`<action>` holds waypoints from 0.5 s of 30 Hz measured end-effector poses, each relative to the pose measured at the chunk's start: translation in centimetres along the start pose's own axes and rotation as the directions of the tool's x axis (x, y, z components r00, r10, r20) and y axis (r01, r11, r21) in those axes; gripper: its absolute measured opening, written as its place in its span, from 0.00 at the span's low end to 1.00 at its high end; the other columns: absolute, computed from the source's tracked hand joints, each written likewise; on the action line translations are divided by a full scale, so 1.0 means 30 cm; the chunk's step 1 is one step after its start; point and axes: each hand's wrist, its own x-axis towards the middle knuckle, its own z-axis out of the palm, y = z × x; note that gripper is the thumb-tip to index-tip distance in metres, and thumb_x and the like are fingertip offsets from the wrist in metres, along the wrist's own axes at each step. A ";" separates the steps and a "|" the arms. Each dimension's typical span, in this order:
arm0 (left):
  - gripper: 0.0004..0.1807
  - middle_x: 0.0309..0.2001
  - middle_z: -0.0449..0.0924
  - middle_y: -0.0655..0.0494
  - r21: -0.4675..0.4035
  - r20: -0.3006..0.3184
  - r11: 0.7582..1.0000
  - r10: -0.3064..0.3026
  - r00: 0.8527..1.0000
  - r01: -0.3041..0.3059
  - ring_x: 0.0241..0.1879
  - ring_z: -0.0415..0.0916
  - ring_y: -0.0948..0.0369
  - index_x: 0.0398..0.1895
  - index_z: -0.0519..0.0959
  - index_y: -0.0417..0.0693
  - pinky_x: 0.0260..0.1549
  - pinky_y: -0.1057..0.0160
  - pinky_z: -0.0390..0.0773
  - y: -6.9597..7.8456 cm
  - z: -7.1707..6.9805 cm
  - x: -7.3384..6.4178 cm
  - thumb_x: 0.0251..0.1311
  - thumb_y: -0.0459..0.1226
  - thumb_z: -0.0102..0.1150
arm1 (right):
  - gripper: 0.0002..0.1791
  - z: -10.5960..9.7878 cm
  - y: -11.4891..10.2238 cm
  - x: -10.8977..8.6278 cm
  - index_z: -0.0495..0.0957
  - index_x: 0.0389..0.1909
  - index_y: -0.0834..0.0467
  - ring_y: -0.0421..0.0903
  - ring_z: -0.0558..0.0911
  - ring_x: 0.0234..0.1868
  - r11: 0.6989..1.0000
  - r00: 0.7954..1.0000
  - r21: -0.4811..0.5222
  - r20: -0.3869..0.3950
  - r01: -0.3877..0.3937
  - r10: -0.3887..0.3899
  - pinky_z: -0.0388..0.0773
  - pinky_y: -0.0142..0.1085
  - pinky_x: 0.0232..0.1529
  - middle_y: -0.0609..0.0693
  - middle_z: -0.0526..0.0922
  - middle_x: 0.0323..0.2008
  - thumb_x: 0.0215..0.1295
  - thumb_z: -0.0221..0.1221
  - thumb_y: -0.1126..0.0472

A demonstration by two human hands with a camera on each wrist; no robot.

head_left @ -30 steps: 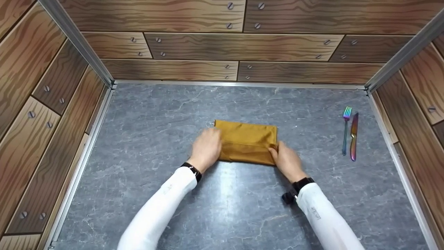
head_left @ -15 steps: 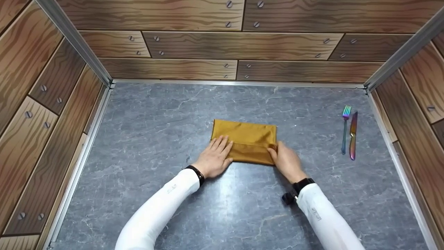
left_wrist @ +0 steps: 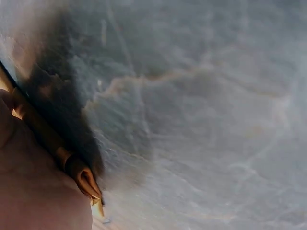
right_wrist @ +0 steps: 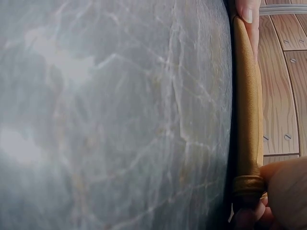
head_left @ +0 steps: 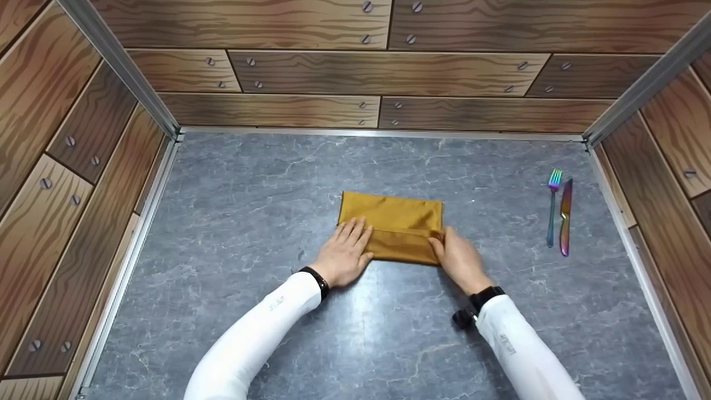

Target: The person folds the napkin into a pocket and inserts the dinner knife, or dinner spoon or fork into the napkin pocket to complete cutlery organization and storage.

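A golden-brown satin cloth [head_left: 391, 214], folded into a flat rectangle, lies on the grey marbled surface in the head view. My left hand [head_left: 343, 254] rests flat on its left side with the fingers straight. At the right edge, my right hand [head_left: 458, 256] pinches the cloth between thumb and fingers, and the fabric bunches slightly there. The right wrist view shows the near folded edge of the cloth [right_wrist: 248, 105] side-on, with my right hand [right_wrist: 285, 196] at its end. In the left wrist view my left hand [left_wrist: 43, 177] covers much of the cloth [left_wrist: 45, 132].
A rainbow-coloured fork [head_left: 552, 208] and a matching table knife [head_left: 566, 216] lie side by side at the right. Wood-patterned walls [head_left: 333, 72] with metal edging enclose the grey marbled surface [head_left: 250, 178] at the back and both sides.
My left hand has gone from curled fingers at the cloth's left edge to lying flat on its lower left part. My right hand keeps its pinch on the right edge.
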 end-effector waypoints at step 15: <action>0.37 0.82 0.24 0.49 0.076 0.065 0.995 -0.063 0.996 0.058 0.80 0.22 0.50 0.82 0.31 0.51 0.75 0.50 0.25 0.023 0.012 0.014 0.80 0.58 0.18 | 0.29 0.028 -0.143 -0.053 0.72 0.70 0.61 0.65 0.69 0.69 0.882 0.918 -0.260 0.058 0.393 -0.392 0.63 0.62 0.69 0.63 0.73 0.67 0.75 0.57 0.50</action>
